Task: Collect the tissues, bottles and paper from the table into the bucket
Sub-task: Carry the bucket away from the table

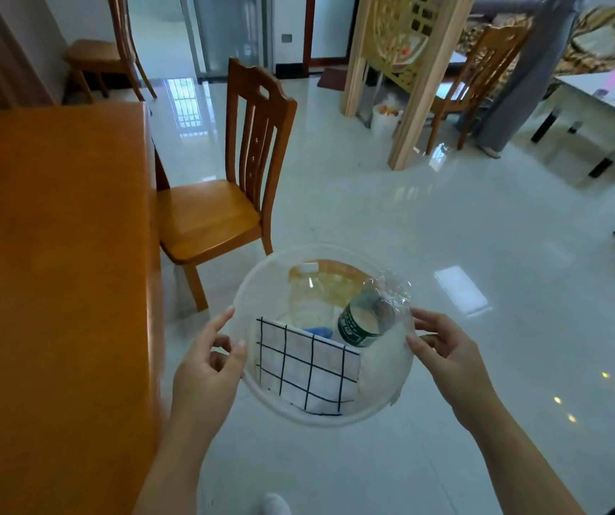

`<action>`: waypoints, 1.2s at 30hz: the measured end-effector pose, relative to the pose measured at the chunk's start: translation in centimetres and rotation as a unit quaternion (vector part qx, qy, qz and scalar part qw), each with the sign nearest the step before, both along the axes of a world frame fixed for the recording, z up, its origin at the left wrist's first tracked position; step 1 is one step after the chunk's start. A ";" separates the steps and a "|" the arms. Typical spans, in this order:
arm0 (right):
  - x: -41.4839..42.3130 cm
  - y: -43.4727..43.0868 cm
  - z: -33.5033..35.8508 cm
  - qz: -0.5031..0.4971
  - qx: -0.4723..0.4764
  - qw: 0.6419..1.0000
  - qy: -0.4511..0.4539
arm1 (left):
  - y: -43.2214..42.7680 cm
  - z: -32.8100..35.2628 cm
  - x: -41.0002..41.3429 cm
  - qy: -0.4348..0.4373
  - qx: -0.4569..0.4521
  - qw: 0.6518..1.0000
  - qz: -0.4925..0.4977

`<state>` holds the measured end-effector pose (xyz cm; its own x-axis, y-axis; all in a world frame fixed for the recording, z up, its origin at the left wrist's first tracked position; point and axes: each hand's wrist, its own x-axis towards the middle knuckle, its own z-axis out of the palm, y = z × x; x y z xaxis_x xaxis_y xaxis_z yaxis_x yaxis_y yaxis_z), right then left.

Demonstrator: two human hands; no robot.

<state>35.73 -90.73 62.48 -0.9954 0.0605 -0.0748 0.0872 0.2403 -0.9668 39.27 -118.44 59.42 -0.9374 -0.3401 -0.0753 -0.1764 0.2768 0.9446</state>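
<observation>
A person holds a clear plastic bucket [330,418] between two bare hands above a glossy tiled floor [447,236]. The left hand [207,369] is at the bucket's left rim, thumb and fingers curled loosely toward the edge; the right hand [447,353] is at the opposite rim, fingertips against the wall. Whether either hand is truly clamped on the plastic or merely touching it cannot be told, though the two are set well apart with the bucket filling the span between them.

Inside the bucket, nearest the wrists, a white sheet of paper with a black grid [307,369] leans against the near wall. Beyond it, farther from the hands, a clear bottle with a white cap [309,299] stands upright (a bit of blue shows at its foot, too small to identify). Toward the right hand, a crumpled bottle with a dark green label [363,319] tilts against the rim, its top poking just above the edge, close to the right fingertips.

Left of the left hand runs the edge of an orange wooden table [57,254]. Past the bucket, ahead of the left hand, a matching wooden chair [224,195] stands beside the table.
</observation>
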 end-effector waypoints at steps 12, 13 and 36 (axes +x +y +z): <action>-11.0 4.0 -2.4 0.012 -0.028 0.999 -0.037 | 4.2 -1.3 -9.6 -0.040 -0.001 0.999 0.010; -12.4 4.4 -2.7 0.017 -0.028 0.999 -0.041 | 4.7 -1.6 -10.7 -0.046 -0.002 0.999 0.014; -32.0 3.5 -34.3 0.049 0.002 0.981 -0.190 | 6.6 -32.6 -24.5 -0.206 0.024 0.974 0.090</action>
